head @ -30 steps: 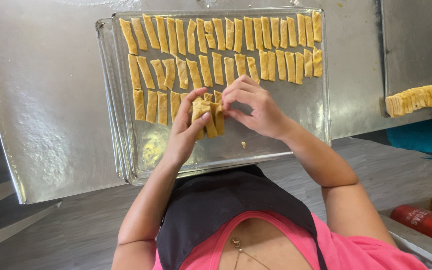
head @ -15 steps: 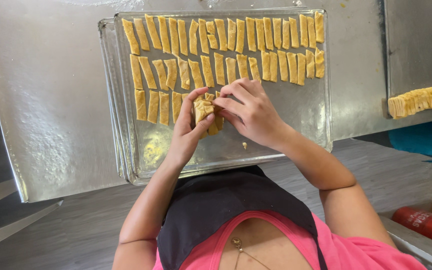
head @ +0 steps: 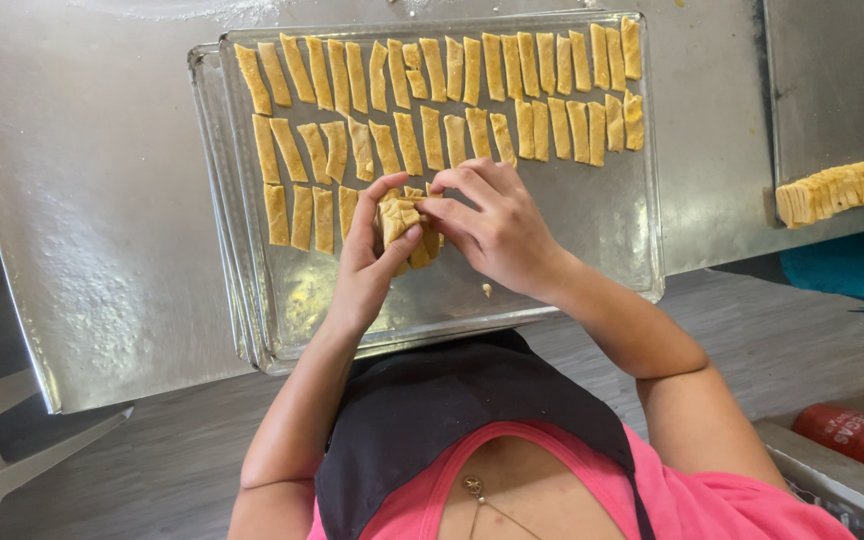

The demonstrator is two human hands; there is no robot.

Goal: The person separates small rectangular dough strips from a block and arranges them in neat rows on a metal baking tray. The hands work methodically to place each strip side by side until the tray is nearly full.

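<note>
Holding a small stack of dough strips (head: 404, 222) over the tray (head: 592, 250), your left hand (head: 367, 265) has its fingers and thumb curled around the bundle from below and the side. Your right hand (head: 497, 230) closes on the same stack from the other side, its fingertips (head: 442, 205) pinching the top strip. The stack sits just above the tray's middle, at the end of the third row.

On the tray, laid strips (head: 432, 70) fill two full rows along the far edge, and a short third row (head: 302, 215) runs from the tray's left side up to your hands. The near part of the tray is bare metal, with a crumb (head: 487, 290) just below your right hand.

To the right of the tray, well apart, another pile of cut strips (head: 842, 190) lies on the metal table (head: 102, 200).
</note>
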